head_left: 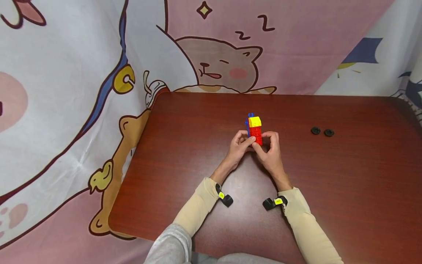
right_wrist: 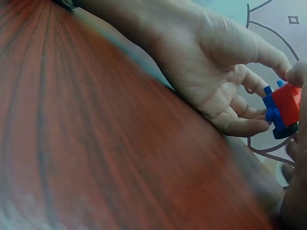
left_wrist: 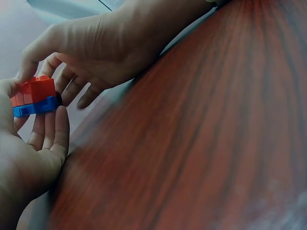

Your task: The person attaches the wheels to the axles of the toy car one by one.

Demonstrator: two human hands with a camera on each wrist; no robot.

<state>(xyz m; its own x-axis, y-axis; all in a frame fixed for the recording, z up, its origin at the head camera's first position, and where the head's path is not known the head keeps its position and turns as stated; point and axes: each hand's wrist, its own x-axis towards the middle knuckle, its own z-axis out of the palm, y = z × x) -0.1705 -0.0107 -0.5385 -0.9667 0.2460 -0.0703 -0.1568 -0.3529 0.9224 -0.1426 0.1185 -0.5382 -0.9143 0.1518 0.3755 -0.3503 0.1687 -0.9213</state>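
Note:
A small toy vehicle of building bricks (head_left: 255,132) is held up between both hands over the table. It has red bricks (left_wrist: 41,90), a yellow sloped brick (head_left: 255,121) at the far end, and a blue base (left_wrist: 36,108) with a small blue hook (head_left: 251,115). A black wheel (right_wrist: 285,131) sits against the base. My left hand (head_left: 236,151) grips it from the left, thumb on the red bricks and fingers at the blue base. My right hand (head_left: 271,154) pinches its near right part, thumb on the red; some of its fingertips are hidden.
Two loose black wheels (head_left: 315,130) lie side by side on the brown wooden table (head_left: 356,176), to the right of the hands. A cartoon-printed cloth (head_left: 290,47) hangs behind the table and down its left side. Each wrist wears a small black camera (head_left: 226,200).

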